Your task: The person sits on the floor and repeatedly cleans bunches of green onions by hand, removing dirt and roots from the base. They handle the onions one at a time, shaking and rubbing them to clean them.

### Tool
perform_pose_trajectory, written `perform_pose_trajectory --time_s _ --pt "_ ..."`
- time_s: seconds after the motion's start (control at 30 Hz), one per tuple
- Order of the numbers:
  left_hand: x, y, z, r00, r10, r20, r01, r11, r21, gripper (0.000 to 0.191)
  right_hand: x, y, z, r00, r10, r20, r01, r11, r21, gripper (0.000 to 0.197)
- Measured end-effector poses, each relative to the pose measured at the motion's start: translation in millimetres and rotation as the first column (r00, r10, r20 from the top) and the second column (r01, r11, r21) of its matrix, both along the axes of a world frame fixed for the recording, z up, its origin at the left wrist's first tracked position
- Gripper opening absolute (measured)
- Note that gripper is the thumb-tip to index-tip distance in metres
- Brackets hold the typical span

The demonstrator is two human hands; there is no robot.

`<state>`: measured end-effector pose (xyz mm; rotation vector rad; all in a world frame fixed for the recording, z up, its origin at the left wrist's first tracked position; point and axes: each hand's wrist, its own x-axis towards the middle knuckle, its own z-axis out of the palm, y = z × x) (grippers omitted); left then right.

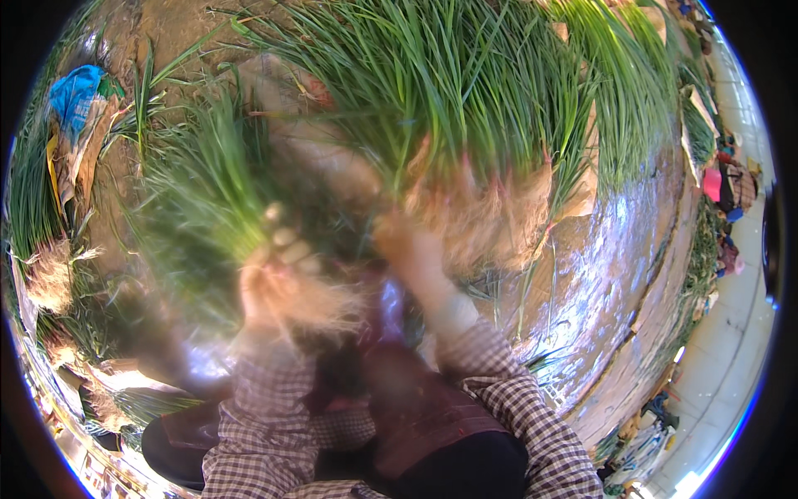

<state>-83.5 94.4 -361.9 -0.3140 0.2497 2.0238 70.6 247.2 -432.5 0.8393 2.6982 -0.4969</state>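
My left hand [274, 274] is closed around a bunch of green plants [224, 187], which look like spring onions or garlic greens; their leaves fan up and left and their pale, stringy roots hang to the right. My right hand [402, 243] is at the left edge of a large pile of the same plants [436, 81], near the root ends. Blur hides its fingers, so whether it grips a stalk is unclear. The pile's roots [486, 212] point towards me. Both forearms are in checked sleeves.
Wet muddy ground [598, 280] shines at the right, beside a long ledge. A blue plastic bag [78, 93] and more bundled greens [28, 193] lie at the far left. People [735, 187] are at the far right edge. Dark reddish boots or leg covers [424, 405] show below my hands.
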Motion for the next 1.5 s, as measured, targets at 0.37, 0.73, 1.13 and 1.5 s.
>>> perform_pose_trajectory --time_s 0.37,0.73,1.13,1.5 --pt "22 8 12 0.991 -0.027 -0.131 0.0 0.979 -0.204 0.028 -8 -42 21 0.919 0.378 -0.112 -0.372 0.739 -0.561 0.021" --pt "26 28 -21 0.965 -0.256 0.05 0.26 0.928 -0.266 0.04 -6 103 37 0.948 -0.293 -0.123 0.315 0.916 0.249 0.009" --pt "44 35 -27 0.936 -0.349 0.045 0.325 0.808 -0.491 0.029 -4 23 45 0.792 -0.536 -0.294 0.212 0.692 -0.69 0.021" --pt "55 17 -18 0.927 -0.339 0.159 0.371 0.778 -0.506 0.017 -13 11 22 0.763 -0.441 -0.472 0.01 0.738 -0.674 0.019"
